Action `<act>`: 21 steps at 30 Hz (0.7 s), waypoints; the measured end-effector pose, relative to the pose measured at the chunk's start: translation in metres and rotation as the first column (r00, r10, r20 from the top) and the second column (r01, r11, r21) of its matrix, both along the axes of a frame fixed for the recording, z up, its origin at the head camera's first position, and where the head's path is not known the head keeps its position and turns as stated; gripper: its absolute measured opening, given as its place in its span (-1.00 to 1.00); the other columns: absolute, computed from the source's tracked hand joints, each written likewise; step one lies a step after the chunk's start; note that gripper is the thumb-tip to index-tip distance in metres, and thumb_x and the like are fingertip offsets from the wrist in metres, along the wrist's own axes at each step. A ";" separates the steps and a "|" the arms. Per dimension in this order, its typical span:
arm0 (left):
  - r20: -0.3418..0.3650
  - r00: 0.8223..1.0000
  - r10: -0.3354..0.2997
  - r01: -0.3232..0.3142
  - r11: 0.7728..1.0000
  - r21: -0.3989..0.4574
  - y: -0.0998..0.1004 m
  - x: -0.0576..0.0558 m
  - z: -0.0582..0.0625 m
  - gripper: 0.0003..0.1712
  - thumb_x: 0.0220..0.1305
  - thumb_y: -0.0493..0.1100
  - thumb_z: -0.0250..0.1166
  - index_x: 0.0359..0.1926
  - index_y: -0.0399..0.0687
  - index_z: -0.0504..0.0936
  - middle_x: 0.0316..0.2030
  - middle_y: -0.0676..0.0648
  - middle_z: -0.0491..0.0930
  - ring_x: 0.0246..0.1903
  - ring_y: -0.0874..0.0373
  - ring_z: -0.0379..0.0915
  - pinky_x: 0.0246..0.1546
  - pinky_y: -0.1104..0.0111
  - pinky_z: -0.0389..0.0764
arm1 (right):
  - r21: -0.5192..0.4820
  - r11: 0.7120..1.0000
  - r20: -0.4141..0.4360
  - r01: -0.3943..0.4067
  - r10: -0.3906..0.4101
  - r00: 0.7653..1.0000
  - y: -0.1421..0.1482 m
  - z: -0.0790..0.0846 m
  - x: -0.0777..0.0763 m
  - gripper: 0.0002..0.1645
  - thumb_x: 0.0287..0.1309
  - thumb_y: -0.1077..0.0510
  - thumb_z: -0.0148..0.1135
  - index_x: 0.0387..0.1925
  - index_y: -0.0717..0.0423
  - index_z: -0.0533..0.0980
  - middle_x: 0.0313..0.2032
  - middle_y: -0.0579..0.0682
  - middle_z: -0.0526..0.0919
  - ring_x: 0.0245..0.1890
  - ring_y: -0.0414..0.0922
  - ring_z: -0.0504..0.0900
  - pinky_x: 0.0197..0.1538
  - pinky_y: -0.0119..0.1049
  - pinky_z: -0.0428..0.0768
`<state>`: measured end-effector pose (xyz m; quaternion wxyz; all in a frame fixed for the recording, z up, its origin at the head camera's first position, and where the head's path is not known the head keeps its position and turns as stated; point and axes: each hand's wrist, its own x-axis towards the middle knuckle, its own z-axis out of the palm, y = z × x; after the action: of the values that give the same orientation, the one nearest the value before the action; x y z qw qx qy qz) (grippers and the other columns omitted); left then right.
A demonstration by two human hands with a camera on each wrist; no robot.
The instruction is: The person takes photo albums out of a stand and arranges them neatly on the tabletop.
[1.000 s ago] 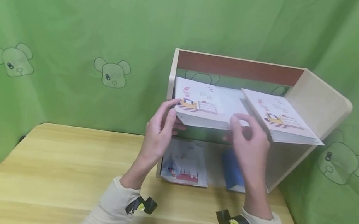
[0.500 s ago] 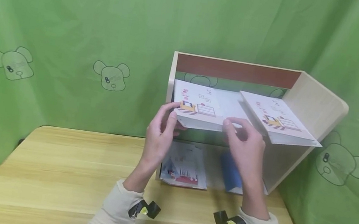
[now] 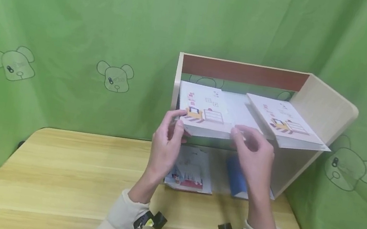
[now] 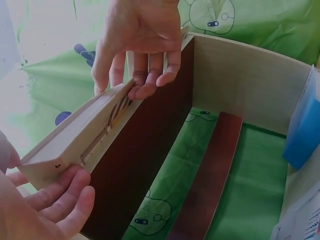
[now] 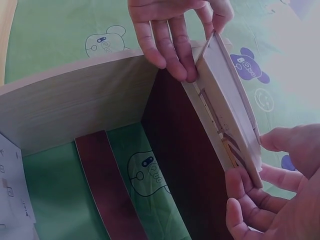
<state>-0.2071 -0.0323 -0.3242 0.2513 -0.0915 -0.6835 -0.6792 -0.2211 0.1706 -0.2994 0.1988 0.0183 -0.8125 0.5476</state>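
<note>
Two hands on one white book (image 3: 206, 104): left hand (image 3: 165, 147) pinches its left front corner, right hand (image 3: 255, 156) its right, fingers closed to its thickness. Location: upper level of shelf unit (image 3: 328, 107), left end; second book (image 3: 284, 116) to its right; blue item (image 3: 236, 177) below.

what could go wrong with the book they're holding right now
The held book sticks out past the upper shelf, so it might drop if the left hand and right hand let go too soon. The right hand is also close to the other book, which seems to overhang the front too, and might knock it.
</note>
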 end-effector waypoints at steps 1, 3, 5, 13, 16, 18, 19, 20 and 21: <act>0.003 1.000 -0.007 0.007 1.000 -0.002 0.000 0.001 -0.001 -0.64 0.58 -0.14 -0.01 0.27 0.13 0.50 -0.16 -0.12 0.69 -0.21 0.04 0.66 -0.16 0.09 0.77 | -0.008 1.000 -0.002 -0.007 0.007 1.000 0.000 -0.001 0.001 -0.48 0.30 -0.25 0.33 0.13 -0.06 0.67 -0.02 -0.02 0.73 -0.20 -0.11 0.72 -0.11 -0.40 0.63; 0.013 1.000 -0.019 0.020 1.000 -0.006 0.000 0.004 -0.002 -0.63 0.58 -0.15 -0.03 0.29 0.16 0.48 -0.10 -0.12 0.68 -0.18 -0.01 0.65 -0.16 0.13 0.76 | -0.027 0.999 -0.006 -0.019 0.019 1.000 0.000 -0.002 0.001 -0.49 0.29 -0.21 0.36 0.13 -0.04 0.66 -0.05 -0.02 0.73 -0.18 -0.10 0.71 -0.09 -0.41 0.64; 0.020 0.999 -0.032 0.032 0.999 -0.007 -0.001 0.006 -0.004 -0.61 0.58 -0.16 -0.05 0.30 0.18 0.45 -0.03 -0.12 0.66 -0.14 -0.05 0.64 -0.14 0.14 0.75 | -0.037 0.999 -0.009 -0.031 0.031 0.999 0.001 -0.004 0.002 -0.49 0.29 -0.19 0.37 0.14 -0.03 0.66 -0.08 -0.02 0.73 -0.17 -0.10 0.71 -0.07 -0.42 0.64; 0.018 0.995 -0.095 0.096 0.995 0.000 -0.006 0.011 -0.009 -0.59 0.55 -0.23 -0.09 0.30 0.15 0.41 0.19 -0.18 0.56 0.02 0.01 0.60 0.02 0.14 0.71 | -0.048 0.995 -0.062 -0.087 0.084 0.995 0.005 -0.012 0.001 -0.53 0.29 -0.06 0.41 0.14 0.07 0.64 -0.03 0.01 0.70 -0.05 -0.14 0.65 0.06 -0.40 0.61; 0.018 0.992 -0.128 0.128 0.992 0.009 -0.007 0.012 -0.010 -0.58 0.53 -0.29 -0.11 0.29 0.10 0.39 0.25 -0.20 0.51 0.12 0.01 0.56 0.10 0.16 0.69 | -0.053 0.992 -0.063 -0.117 0.113 0.992 0.007 -0.014 0.001 -0.51 0.29 -0.03 0.41 0.17 0.09 0.61 0.14 -0.01 0.65 0.17 -0.11 0.58 0.29 -0.25 0.54; 0.007 0.990 -0.142 0.142 0.990 0.013 -0.009 0.012 -0.011 -0.56 0.48 -0.34 -0.11 0.27 0.05 0.40 0.26 -0.20 0.50 0.16 0.02 0.54 0.13 0.17 0.67 | -0.068 0.988 -0.067 -0.137 0.132 0.989 0.008 -0.016 0.001 -0.50 0.29 0.01 0.42 0.18 0.12 0.59 0.17 0.02 0.63 0.19 -0.09 0.57 0.32 -0.22 0.53; 0.000 0.989 -0.149 0.149 0.989 0.016 -0.010 0.012 -0.011 -0.55 0.46 -0.36 -0.11 0.27 0.03 0.40 0.26 -0.19 0.50 0.17 0.01 0.53 0.14 0.18 0.67 | -0.073 0.987 -0.068 -0.143 0.138 0.988 0.008 -0.017 0.001 -0.50 0.29 0.02 0.42 0.19 0.12 0.59 0.18 0.03 0.63 0.19 -0.09 0.57 0.32 -0.23 0.53; -0.007 0.988 -0.154 0.154 0.988 0.018 -0.010 0.012 -0.012 -0.54 0.44 -0.38 -0.10 0.27 0.01 0.40 0.26 -0.19 0.50 0.18 0.00 0.53 0.15 0.19 0.66 | -0.078 0.986 -0.070 -0.148 0.143 0.987 0.008 -0.018 0.001 -0.50 0.29 0.03 0.42 0.19 0.12 0.58 0.18 0.03 0.63 0.18 -0.10 0.57 0.30 -0.26 0.54; -0.016 0.987 -0.160 0.160 0.987 0.020 -0.011 0.012 -0.012 -0.53 0.42 -0.40 -0.09 0.27 -0.01 0.40 0.26 -0.18 0.49 0.19 0.00 0.52 0.17 0.19 0.64 | -0.084 0.985 -0.074 -0.152 0.146 0.986 0.008 -0.019 0.002 -0.50 0.29 0.05 0.42 0.19 0.13 0.58 0.17 0.03 0.63 0.16 -0.11 0.58 0.26 -0.32 0.56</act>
<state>-0.1948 -0.0437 -0.3364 0.2017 -0.1482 -0.6649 -0.7038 -0.2195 0.1786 -0.3188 0.1849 0.0887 -0.7763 0.5961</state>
